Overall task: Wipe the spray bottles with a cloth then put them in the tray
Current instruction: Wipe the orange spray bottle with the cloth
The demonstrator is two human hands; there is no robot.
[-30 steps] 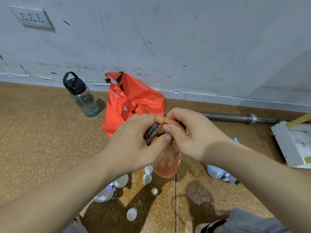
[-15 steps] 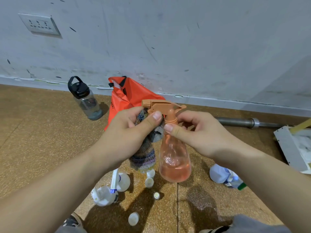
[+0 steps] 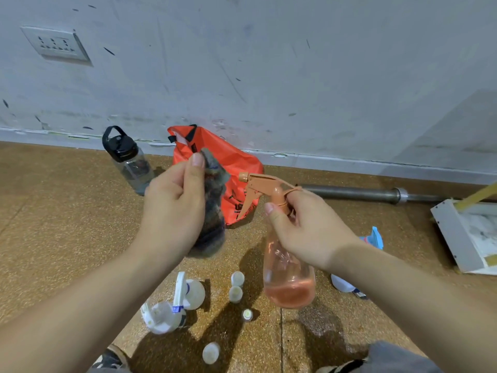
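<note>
Left hand: the left hand [image 3: 174, 211] has its fingers curled round the bunched cloth [image 3: 212, 208], thumb pressed on top.
Cloth risk: a loose end hangs below the fist; it could catch the trigger if it is brought across carelessly.
Floor risk: the white spray bottles [image 3: 166, 310] and small white caps [image 3: 235, 293] lie right under both hands, so a low sweep could likely knock them over.
Right hand: the right hand [image 3: 309, 230] has its fingers clamped on the neck of the orange spray bottle [image 3: 287, 278], held upright in the air, apart from the cloth.
Bottle risk: held only at the neck and part full of liquid, it could swing or slip once rubbed. A squeezed trigger would spray towards the red bag [image 3: 236, 162].
Wet patch: the dark wet mark [image 3: 320, 324] on the floor suggests a slippery footing.
Tray risk: the tray [image 3: 454, 238] sits well to the right, so reaching it is a long carry.
Count, cloths: one.
Count, white spray bottles at left: two, it seems.
Count, small caps: four.
Count, orange spray bottles: one.
Count, blue-trigger bottles [image 3: 373, 236]: one, partly hidden by the right arm.
Count, trays: one.
</note>
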